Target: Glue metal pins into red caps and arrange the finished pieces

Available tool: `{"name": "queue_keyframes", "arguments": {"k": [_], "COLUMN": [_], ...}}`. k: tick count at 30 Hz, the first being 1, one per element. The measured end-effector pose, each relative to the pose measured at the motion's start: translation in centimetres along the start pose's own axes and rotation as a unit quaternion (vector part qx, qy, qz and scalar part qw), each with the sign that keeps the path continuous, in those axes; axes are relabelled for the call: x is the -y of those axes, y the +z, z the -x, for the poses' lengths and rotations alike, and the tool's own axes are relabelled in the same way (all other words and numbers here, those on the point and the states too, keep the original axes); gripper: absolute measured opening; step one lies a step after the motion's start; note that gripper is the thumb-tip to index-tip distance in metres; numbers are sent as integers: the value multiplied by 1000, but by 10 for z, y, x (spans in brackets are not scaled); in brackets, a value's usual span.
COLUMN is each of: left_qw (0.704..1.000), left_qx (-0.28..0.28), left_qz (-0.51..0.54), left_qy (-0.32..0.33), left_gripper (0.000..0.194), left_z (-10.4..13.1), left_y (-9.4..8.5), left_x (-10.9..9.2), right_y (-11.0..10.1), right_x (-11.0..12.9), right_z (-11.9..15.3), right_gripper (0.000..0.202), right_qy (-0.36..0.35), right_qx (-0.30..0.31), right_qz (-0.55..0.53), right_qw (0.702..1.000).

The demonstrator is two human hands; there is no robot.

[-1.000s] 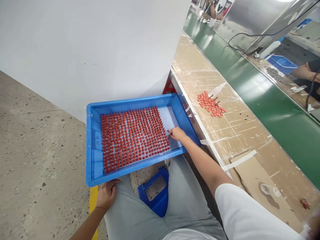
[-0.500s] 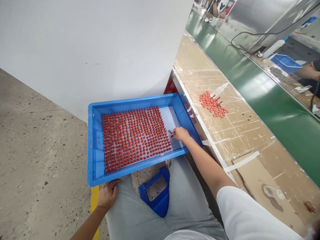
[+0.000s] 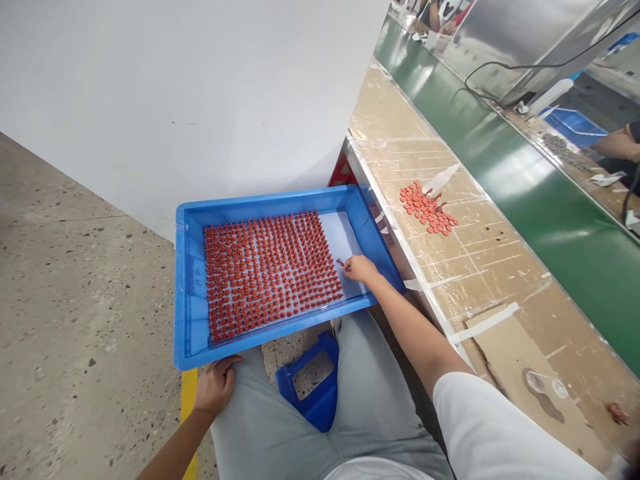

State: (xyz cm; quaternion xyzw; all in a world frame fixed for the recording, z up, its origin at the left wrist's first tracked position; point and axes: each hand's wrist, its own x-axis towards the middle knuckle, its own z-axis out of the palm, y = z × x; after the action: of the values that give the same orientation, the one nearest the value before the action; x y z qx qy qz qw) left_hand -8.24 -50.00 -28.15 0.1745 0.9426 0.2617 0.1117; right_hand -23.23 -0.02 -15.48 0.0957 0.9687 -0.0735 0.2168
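A blue tray (image 3: 280, 197) lies across my knees. Rows of small red pieces with dark, narrow tops (image 3: 270, 267) stand upright on its white liner (image 3: 340, 230). Over the right part of the tray, my right hand (image 3: 361, 269) is closed in a pinch on a small red piece (image 3: 340, 262), which pokes out past the fingertips beside the last row. My left hand (image 3: 215, 387) rests on my left thigh near the tray's front corner. Its fingers lie stretched over the trouser leg, partly under the tray's edge, with nothing seen in them.
To the right, a workbench (image 3: 380, 120) carries a pile of flat red discs (image 3: 427, 208). Beyond it runs a green conveyor belt (image 3: 500, 147). Another person's arm (image 3: 617, 143) is at the far side, near a blue bin (image 3: 575, 127). A white panel (image 3: 200, 100) stands behind the tray.
My right hand has shifted very slightly at the edge of the rows, and the red piece at its fingertips sits at a different angle. The left hand stays on the thigh.
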Motion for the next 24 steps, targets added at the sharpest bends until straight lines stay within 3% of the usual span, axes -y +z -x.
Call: {"name": "queue_keyframes", "arguments": {"k": [14,24], "left_qw": [1000,1000], "left_qx": [4,7], "left_qz": [10,9], "left_qy": [-2,-1], "left_gripper": [32,33], "left_z": [0,1], "left_y": [2,4], "left_x": [3,7], "right_y": [-2,0], "right_x": [6,15], "right_z": [7,13], "right_gripper": [17,23], "right_qy": [72,98], "right_qx": [126,170], "right_qz": [-43,-47], "right_qw": [988,979]}}
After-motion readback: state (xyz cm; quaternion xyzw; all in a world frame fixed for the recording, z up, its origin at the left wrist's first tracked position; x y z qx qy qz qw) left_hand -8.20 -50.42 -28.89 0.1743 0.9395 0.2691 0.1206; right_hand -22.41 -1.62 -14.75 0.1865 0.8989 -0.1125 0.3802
